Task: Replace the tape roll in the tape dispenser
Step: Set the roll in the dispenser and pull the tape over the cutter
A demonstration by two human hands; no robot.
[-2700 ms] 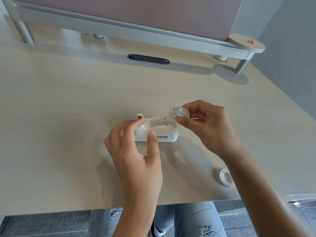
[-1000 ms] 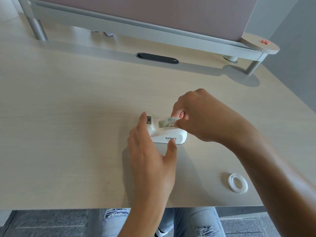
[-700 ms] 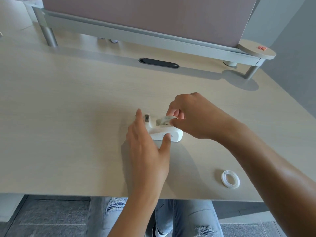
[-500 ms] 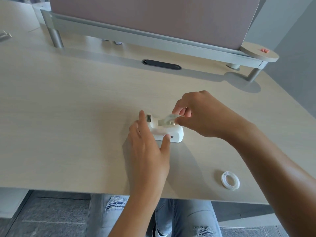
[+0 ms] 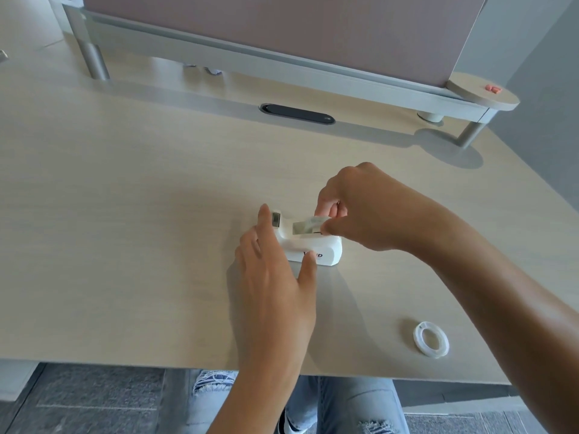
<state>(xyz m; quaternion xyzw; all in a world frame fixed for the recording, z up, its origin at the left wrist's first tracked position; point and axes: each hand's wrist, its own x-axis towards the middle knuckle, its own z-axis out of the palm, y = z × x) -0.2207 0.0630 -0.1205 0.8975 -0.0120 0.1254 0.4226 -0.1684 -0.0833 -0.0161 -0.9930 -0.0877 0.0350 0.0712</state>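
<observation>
A small white tape dispenser (image 5: 326,247) stands on the light wooden desk (image 5: 125,214), its cutter end pointing left. My left hand (image 5: 275,277) braces it, fingers along its far left side and thumb on its near face. My right hand (image 5: 369,211) pinches a clear tape roll (image 5: 305,226) that sits partly down in the dispenser's slot. An empty clear tape core (image 5: 430,339) lies flat near the desk's front edge, to the right.
A grey partition rail (image 5: 282,64) on metal legs crosses the back of the desk, with a black cable slot (image 5: 297,113) in front of it. A round wooden shelf (image 5: 482,91) sticks out at the back right. My knees show under the front edge.
My right hand brought the clear roll down from above the dispenser into its slot. My left hand flattened against the dispenser's side. In the last half second little has moved.
</observation>
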